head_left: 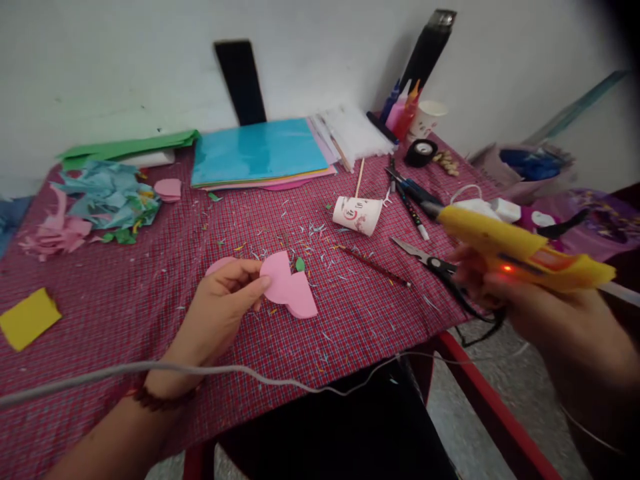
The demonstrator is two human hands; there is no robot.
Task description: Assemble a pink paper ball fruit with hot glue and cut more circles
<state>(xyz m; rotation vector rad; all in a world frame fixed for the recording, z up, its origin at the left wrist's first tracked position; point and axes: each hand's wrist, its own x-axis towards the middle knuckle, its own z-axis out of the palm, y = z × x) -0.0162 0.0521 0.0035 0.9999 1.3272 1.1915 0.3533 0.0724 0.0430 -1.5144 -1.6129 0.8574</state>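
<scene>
My left hand point(225, 303) pinches a pink paper cutout point(280, 280) with rounded lobes, held just above the checked tablecloth. Part of another pink piece shows behind the fingers. On the right, my right hand point(530, 307) is wrapped round a yellow hot glue gun point(520, 247) whose small red light glows; the hand is somewhat blurred. Its nozzle end points left, over the table's right side. Scissors point(425, 257) with black handles lie partly behind that hand. A small green paper leaf point(300, 264) is beside the pink cutout.
A paper cup point(357, 215) lies tipped over near a pencil point(375, 267). Coloured sheets point(260, 153) lie along the wall. Paper scraps point(105, 200) are heaped at left, above a yellow pad point(30, 319). A white cord point(240, 370) crosses the front edge. Tape point(421, 153) sits back right.
</scene>
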